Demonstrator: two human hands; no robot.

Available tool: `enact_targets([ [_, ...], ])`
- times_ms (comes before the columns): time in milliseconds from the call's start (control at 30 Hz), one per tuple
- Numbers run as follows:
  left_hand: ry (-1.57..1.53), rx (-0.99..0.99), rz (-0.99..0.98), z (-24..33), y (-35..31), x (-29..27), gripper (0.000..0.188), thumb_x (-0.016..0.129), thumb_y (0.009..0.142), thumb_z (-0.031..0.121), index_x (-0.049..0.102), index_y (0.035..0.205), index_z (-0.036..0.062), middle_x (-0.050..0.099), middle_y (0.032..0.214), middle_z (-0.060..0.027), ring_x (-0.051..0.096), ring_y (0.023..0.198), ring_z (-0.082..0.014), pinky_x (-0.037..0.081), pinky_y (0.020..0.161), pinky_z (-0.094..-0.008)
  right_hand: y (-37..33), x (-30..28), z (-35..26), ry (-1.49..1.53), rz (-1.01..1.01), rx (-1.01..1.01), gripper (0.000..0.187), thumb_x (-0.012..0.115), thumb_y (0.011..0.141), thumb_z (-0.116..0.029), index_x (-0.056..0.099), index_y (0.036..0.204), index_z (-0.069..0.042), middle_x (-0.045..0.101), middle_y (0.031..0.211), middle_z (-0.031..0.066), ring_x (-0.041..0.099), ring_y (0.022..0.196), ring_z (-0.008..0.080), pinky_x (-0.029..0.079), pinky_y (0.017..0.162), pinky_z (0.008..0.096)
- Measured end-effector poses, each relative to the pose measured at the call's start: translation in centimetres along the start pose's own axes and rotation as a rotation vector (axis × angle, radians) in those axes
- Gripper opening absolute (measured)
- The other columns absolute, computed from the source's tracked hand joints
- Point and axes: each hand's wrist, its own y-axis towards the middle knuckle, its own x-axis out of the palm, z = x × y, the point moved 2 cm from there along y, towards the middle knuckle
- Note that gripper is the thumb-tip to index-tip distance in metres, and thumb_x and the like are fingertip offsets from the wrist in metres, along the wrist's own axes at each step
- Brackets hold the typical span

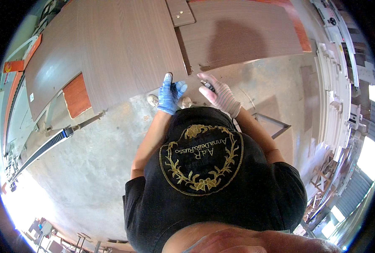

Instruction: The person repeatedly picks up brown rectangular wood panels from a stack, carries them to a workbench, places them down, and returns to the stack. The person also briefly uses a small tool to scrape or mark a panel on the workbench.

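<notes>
My left hand (169, 96), in a blue striped glove, is at the near edge of a large brown wood-grain panel (128, 46). Its thumb and fingers are apart, and I cannot make out anything held in them. To its right, my right hand (221, 95) wears a pale pinkish glove. Its fingers close around a small dark tool with a metallic part (207, 86); the exact kind is too small to tell. Just beyond the right hand lies a second brown panel (238, 40), with a shadow falling across it.
A narrow brown piece with small pale dots (180, 12) lies on the panels at the top. An orange-red board (76, 96) shows below them at left. A metal arm (65, 134) juts in from the left. Pale stacked strips (328, 92) stand at right, near an angled metal frame (272, 123).
</notes>
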Motion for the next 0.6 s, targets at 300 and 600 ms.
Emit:
enact_targets([
  [300, -0.015, 0.036, -0.057, 0.0, 0.2, 0.9, 0.054, 0.060, 0.080, 0.049, 0.052, 0.102, 0.0006, 0.061, 0.077, -0.0140, 0.062, 0.069, -0.0217, 0.056, 0.065, -0.0318, 1.4, 1.2, -0.3, -0.691, -0.019, 0.010, 0.042, 0.053, 0.083, -0.027, 0.046, 0.123, -0.019, 0.060, 0.094, 0.0147, 0.059, 0.081, 0.0343, 0.047, 0.070, 0.0442],
  [600, -0.012, 0.015, -0.022, -0.4, 0.5, 0.5, 0.051, 0.057, 0.082, 0.049, 0.055, 0.098, 0.0008, 0.062, 0.080, -0.0140, 0.062, 0.070, -0.0208, 0.055, 0.066, -0.0313, 2.3, 1.5, -1.1, -0.643, -0.039, -0.099, 0.042, 0.051, 0.083, -0.026, 0.045, 0.125, -0.020, 0.060, 0.091, 0.0126, 0.058, 0.084, 0.0310, 0.046, 0.073, 0.0442],
])
